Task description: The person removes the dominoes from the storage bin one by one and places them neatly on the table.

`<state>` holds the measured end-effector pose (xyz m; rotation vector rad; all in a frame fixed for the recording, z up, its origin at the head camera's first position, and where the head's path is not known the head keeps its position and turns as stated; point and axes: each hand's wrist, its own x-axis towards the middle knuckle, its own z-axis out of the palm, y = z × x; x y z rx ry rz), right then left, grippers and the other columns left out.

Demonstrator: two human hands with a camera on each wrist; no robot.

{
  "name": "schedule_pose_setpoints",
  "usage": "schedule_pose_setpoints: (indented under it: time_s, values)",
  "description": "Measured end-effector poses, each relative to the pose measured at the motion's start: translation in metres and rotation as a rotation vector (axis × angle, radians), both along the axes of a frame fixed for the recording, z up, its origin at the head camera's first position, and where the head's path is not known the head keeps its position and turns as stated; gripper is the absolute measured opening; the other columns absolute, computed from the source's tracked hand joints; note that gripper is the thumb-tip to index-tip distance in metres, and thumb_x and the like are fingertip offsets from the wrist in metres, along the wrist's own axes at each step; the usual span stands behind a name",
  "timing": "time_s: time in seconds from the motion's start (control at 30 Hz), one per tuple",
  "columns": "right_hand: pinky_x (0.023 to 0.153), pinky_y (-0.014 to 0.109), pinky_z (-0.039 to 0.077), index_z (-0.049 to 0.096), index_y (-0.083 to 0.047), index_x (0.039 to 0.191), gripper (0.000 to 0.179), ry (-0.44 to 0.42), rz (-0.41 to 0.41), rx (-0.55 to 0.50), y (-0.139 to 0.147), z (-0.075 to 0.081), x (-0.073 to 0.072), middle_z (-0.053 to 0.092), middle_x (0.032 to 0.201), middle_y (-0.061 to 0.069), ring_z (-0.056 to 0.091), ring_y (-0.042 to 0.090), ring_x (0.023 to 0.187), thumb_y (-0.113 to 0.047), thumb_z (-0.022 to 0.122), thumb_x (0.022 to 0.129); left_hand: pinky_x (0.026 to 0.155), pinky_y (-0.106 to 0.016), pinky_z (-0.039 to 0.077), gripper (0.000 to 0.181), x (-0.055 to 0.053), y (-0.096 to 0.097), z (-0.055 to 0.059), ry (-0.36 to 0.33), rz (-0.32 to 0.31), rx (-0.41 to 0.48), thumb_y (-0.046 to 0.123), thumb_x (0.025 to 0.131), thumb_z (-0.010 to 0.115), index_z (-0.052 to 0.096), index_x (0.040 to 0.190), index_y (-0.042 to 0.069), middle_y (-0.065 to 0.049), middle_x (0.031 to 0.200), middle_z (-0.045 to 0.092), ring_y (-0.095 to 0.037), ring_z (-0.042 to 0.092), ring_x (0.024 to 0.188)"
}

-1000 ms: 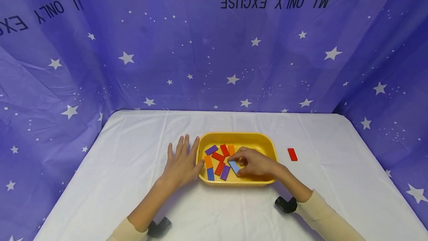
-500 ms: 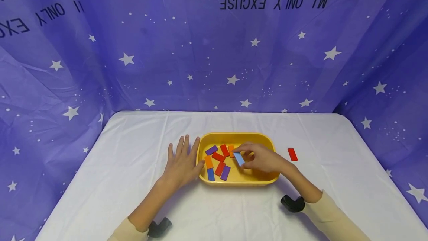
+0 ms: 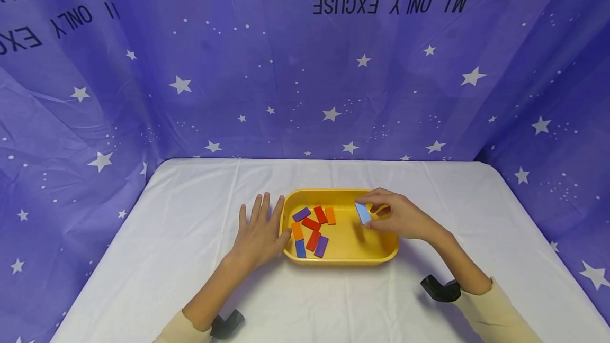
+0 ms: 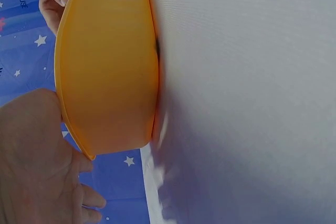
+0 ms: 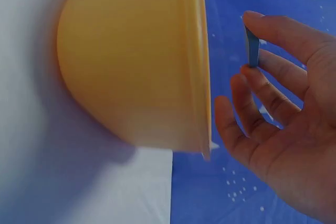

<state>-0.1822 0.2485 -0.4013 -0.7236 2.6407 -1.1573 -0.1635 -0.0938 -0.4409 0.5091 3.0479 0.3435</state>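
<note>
A light blue rectangular block (image 3: 362,213) is pinched between the thumb and fingers of my right hand (image 3: 402,216), above the right part of the yellow tray (image 3: 340,262). The right wrist view shows the block (image 5: 252,48) edge-on at the fingertips, higher than the tray rim (image 5: 205,77). My left hand (image 3: 257,232) lies spread at the tray's left end, thumb at the rim. In the left wrist view that hand (image 4: 37,156) touches the tray's edge. Left of centre in the tray lie several flat blocks, among them purple (image 3: 302,214), red (image 3: 311,224), orange (image 3: 331,216) and dark blue (image 3: 300,249).
A white cloth (image 3: 190,274) covers the table beneath the tray. Behind it hangs a purple curtain (image 3: 305,83) with white stars. Black wrist-camera mounts (image 3: 440,289) show at both sleeves.
My right hand has lifted the light blue block off the tray floor and carried it right. The red block on the table is now hidden by that hand. The left hand stays put.
</note>
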Motion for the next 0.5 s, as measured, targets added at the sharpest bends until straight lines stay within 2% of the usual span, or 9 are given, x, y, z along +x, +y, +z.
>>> schedule_pose_setpoints:
  time_s: [0.27,0.4,0.5]
  values:
    - [0.086,0.033,0.055,0.065,-0.002,0.131,0.052,0.076,-0.026,-0.017,0.029,0.005,0.007,0.063,0.119,0.003,0.059,0.021,0.089,-0.016,0.082,0.084,0.112,-0.069,0.003,0.080,0.000,0.000,-0.001,0.006,0.002,-0.002,0.048,0.096,0.054,0.024,0.160,0.011,-0.026,0.161,0.017,-0.042,0.007,0.149]
    - [0.085,0.029,0.055,0.066,-0.006,0.132,0.053,0.094,-0.066,-0.007,0.045,0.007,0.011,0.063,0.123,0.004,0.058,0.024,0.090,-0.020,0.082,0.084,0.112,-0.069,0.003,0.080,0.000,0.000,-0.001,0.004,0.002,-0.006,0.048,0.096,0.054,0.023,0.160,0.011,-0.026,0.162,0.016,-0.042,0.007,0.150]
    - [0.085,0.029,0.055,0.066,-0.009,0.132,0.052,0.109,-0.093,0.000,0.057,0.005,0.012,0.063,0.124,0.005,0.058,0.021,0.090,-0.021,0.082,0.084,0.112,-0.069,0.003,0.081,0.000,0.000,-0.001,0.008,0.004,-0.010,0.049,0.096,0.054,0.023,0.160,0.012,-0.026,0.162,0.016,-0.042,0.007,0.149]
